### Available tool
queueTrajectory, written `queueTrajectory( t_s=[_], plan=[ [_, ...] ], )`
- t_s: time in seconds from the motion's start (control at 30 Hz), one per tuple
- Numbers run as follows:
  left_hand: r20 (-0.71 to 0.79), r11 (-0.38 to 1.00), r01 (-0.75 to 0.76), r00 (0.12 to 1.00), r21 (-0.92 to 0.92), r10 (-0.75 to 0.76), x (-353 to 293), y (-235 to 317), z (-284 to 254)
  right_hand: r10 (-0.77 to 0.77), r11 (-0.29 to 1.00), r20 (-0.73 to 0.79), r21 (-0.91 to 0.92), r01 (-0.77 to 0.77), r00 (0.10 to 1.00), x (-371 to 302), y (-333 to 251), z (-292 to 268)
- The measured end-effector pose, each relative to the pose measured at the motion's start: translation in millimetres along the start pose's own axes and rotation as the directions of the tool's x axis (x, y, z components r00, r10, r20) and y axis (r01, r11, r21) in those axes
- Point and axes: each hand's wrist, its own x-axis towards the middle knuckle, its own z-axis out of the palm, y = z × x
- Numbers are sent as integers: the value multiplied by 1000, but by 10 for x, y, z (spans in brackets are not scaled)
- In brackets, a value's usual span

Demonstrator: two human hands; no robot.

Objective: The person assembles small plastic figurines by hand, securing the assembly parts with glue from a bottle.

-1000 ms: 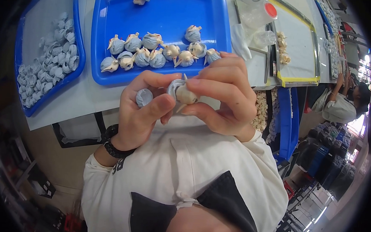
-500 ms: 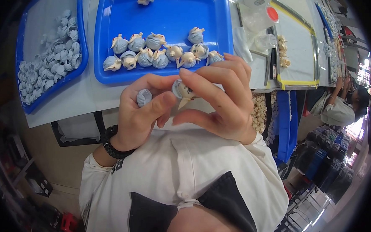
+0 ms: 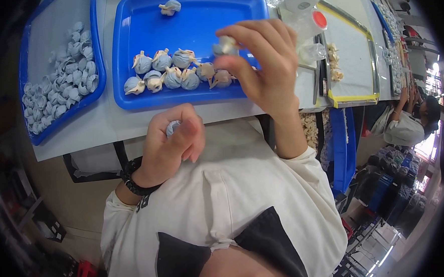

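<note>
My right hand (image 3: 266,65) is raised over the right part of a blue tray (image 3: 153,102), pinching a small doll head (image 3: 226,47) with grey-blue hair between thumb and fingers; motion blurs it. In the tray lie several similar doll heads (image 3: 173,78), cream faces with grey-blue hair, grouped along its near side. One more doll head (image 3: 170,7) lies alone near the far edge. My left hand (image 3: 174,141) is closed in front of my body, below the tray. A grey-blue hair piece (image 3: 172,128) shows in its curled fingers, partly hidden.
At the left stands a blue-rimmed tray (image 3: 100,82) with a heap of grey-blue hair pieces (image 3: 64,85). Right of the blue tray are a clear bottle with a red cap (image 3: 319,19) and a yellow-edged frame (image 3: 354,99) with cream parts. Another person (image 3: 409,118) sits at far right.
My right hand has moved away from the left, up and over the blue tray, carrying the doll head. My left hand has curled more closely round the hair piece and sits slightly lower.
</note>
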Motion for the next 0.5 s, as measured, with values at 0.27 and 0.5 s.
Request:
queueTrajectory(
  t_s=[0.27,0.5],
  plan=[
    [115,966,117,989,-229,-92,47,3,54,155,985,402,-131,-111,903,-33,-46,-4],
    [15,940,43,999,-339,-41,50,31,91,219,923,-286,371,-103,933,13,248,-660]
  ],
)
